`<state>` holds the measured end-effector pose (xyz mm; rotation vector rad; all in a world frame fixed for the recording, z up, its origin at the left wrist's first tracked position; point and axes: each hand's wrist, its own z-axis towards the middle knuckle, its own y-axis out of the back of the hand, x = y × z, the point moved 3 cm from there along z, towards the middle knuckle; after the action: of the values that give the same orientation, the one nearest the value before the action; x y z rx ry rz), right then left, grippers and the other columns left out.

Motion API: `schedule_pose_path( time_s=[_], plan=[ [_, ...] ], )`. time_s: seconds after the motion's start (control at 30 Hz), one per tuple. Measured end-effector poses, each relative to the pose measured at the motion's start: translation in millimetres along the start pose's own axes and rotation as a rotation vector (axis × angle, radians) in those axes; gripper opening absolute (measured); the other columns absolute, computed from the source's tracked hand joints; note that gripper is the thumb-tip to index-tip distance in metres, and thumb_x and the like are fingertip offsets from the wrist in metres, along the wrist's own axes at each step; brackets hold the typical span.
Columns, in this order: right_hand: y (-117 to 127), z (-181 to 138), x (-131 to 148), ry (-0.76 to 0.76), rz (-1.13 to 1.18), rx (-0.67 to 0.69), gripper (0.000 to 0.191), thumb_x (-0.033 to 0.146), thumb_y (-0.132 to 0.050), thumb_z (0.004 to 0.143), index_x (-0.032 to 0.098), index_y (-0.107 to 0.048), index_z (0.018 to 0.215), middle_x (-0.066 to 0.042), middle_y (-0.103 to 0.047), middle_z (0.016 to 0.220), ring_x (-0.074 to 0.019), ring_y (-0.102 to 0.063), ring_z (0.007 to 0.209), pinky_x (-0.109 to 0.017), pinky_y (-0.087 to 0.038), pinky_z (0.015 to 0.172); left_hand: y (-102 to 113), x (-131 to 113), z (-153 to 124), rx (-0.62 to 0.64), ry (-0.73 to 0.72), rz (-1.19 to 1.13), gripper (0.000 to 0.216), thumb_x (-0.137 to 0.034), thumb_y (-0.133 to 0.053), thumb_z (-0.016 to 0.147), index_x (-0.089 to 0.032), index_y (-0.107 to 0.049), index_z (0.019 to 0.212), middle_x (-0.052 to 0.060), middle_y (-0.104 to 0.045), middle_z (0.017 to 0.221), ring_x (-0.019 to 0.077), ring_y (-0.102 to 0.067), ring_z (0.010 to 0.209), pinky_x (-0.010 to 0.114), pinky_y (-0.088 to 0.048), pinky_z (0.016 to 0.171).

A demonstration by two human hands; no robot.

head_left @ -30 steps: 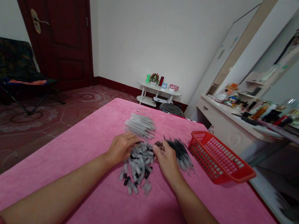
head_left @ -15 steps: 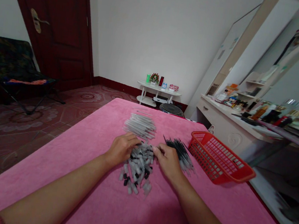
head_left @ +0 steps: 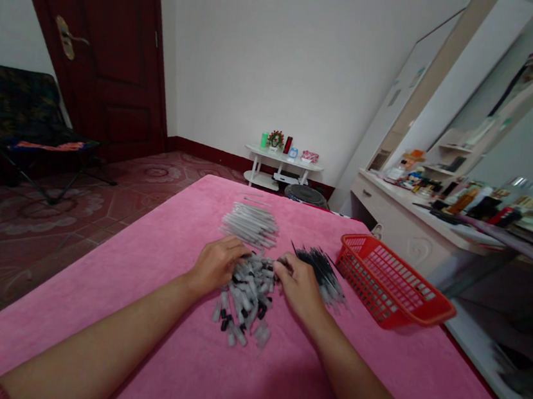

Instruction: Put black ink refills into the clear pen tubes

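Two hands [head_left: 217,263] [head_left: 298,280], inward-bent, astride the small-parts pile [head_left: 250,287]

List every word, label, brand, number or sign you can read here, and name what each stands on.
None can be read.
Dresser bottles: any labels are too blurred.
Patch on the tall panel: too small to tell whether it bears text.
Small blue item on the far white stand: too small.
Small pieces between the hands, red basket: no lettering visible.

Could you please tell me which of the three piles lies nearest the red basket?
The pile of dark thin rods, right of the pale tubes and small pieces.
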<state>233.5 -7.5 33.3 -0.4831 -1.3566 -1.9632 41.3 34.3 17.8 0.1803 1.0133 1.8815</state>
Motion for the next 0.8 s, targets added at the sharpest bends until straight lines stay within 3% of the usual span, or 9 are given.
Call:
schedule_pose_path(
  time_s=[0.13, 0.27, 0.43, 0.6, 0.8],
  plan=[
    [-1.9, 0.3, -2.4, -0.046, 0.014, 0.056, 0.043, 0.039, -0.038, 0.090, 0.018, -0.050, 0.054, 0.002, -0.048, 0.047, -0.0118, -0.045, 0.047, -0.022, -0.029, 0.048, -1.2, -1.2, -0.1, 0.006, -0.019, -0.011, 0.018, -0.014, -0.051, 0.083, -0.019, -0.065, 0.093, 0.006, -0.063, 0.080, 0.0175, -0.055, 0.078, 0.028, -0.044, 0.070],
    [0.3, 1.3, -0.9, 0.000, 0.010, -0.011, 0.030, 0.038, -0.047, 0.086, 0.018, -0.053, 0.064, 0.003, -0.052, 0.057, -0.0120, -0.049, 0.055, -0.021, -0.031, 0.052, -1.7, 0.0, -0.1, 0.001, -0.009, -0.018, 0.018, -0.014, -0.051, 0.083, -0.019, -0.065, 0.094, 0.006, -0.062, 0.080, 0.0175, -0.055, 0.079, 0.029, -0.044, 0.070],
    [-1.1, 1.0, -1.5, -0.023, -0.014, 0.024, 0.042, 0.040, -0.039, 0.089, 0.018, -0.046, 0.054, 0.003, -0.044, 0.048, -0.0112, -0.043, 0.049, -0.022, -0.028, 0.049, -2.3, 0.0, -0.3, 0.007, -0.023, -0.025, 0.018, -0.015, -0.051, 0.083, -0.019, -0.065, 0.094, 0.006, -0.063, 0.081, 0.0172, -0.055, 0.079, 0.029, -0.044, 0.070],
    [-0.7, 0.3, 0.4, 0.006, 0.019, -0.012, 0.033, 0.039, -0.049, 0.084, 0.018, -0.050, 0.059, 0.003, -0.048, 0.053, -0.0112, -0.046, 0.052, -0.021, -0.030, 0.049, -1.6, -1.4, 0.1, 0.007, -0.018, -0.024, 0.017, -0.015, -0.052, 0.084, -0.019, -0.065, 0.094, 0.006, -0.063, 0.082, 0.0173, -0.055, 0.079, 0.029, -0.044, 0.070],
    [-10.2, 0.1, -9.8, -0.153, 0.226, 0.097, 0.047, 0.047, -0.034, 0.090, 0.018, -0.052, 0.058, 0.003, -0.049, 0.045, -0.0114, -0.044, 0.039, -0.022, -0.030, 0.042, 0.3, 0.7, 0.4, -0.025, -0.015, -0.034, 0.019, -0.012, -0.052, 0.081, -0.019, -0.066, 0.093, 0.006, -0.064, 0.081, 0.0174, -0.057, 0.080, 0.029, -0.046, 0.071]
  ],
)
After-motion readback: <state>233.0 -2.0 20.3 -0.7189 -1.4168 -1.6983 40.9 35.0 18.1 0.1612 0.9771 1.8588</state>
